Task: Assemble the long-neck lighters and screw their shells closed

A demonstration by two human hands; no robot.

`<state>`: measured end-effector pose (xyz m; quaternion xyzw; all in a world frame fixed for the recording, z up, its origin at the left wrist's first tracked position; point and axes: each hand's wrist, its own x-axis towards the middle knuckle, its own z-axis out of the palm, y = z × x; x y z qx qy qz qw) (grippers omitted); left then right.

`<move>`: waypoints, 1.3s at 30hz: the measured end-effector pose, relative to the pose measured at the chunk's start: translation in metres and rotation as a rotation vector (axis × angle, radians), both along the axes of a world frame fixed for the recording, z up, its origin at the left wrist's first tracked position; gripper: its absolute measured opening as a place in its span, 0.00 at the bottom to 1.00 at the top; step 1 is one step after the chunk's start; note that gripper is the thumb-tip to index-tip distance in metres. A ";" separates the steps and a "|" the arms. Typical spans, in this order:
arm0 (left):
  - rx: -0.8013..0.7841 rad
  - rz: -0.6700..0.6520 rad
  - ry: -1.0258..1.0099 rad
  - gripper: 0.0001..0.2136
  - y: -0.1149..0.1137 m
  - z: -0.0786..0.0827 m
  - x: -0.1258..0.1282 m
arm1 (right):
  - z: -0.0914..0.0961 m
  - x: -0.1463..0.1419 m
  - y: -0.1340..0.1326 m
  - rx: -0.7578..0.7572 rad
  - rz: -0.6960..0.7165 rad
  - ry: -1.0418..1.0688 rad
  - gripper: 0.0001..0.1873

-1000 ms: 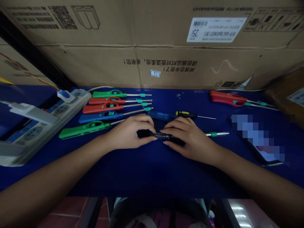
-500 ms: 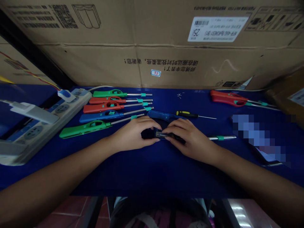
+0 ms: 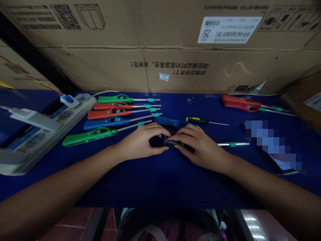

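Observation:
My left hand (image 3: 140, 142) is curled, its thumb and fingers closed around the left end of an opened blue lighter (image 3: 170, 142) with dark inner parts showing. My right hand (image 3: 200, 145) pinches the same lighter from the right, fingertips on its inner parts, and hides much of it. A metal tube (image 3: 242, 144) with teal tape sticks out beyond the right hand, apparently the lighter's nozzle. Just behind both hands lies a separate blue casing half (image 3: 163, 120), partly covered by the right fingers. A black and yellow screwdriver (image 3: 197, 119) rests behind the right hand.
Several green, red and blue long lighters (image 3: 110, 114) lie in a row at left, beside a white power strip (image 3: 50, 134). Red lighters (image 3: 238, 103) lie at back right, near a phone-like, pixelated object (image 3: 273, 147). A large cardboard box (image 3: 112, 72) walls off the back.
The right fingertips have shifted slightly left over the lighter's inner parts, and the metal tube shows a little more beside that hand. The left hand looks still.

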<state>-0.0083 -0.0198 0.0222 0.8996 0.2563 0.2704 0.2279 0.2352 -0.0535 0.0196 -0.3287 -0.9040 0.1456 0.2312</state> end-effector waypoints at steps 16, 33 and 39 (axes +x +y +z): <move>-0.043 -0.008 0.008 0.12 -0.002 0.002 0.001 | -0.001 0.002 0.000 -0.017 0.012 0.009 0.15; 0.065 -0.101 0.277 0.19 0.003 0.015 -0.013 | 0.020 0.021 0.009 -0.003 -0.169 0.045 0.10; 0.207 -0.072 0.382 0.20 0.000 0.021 -0.016 | 0.021 0.027 0.013 -0.140 -0.140 0.043 0.04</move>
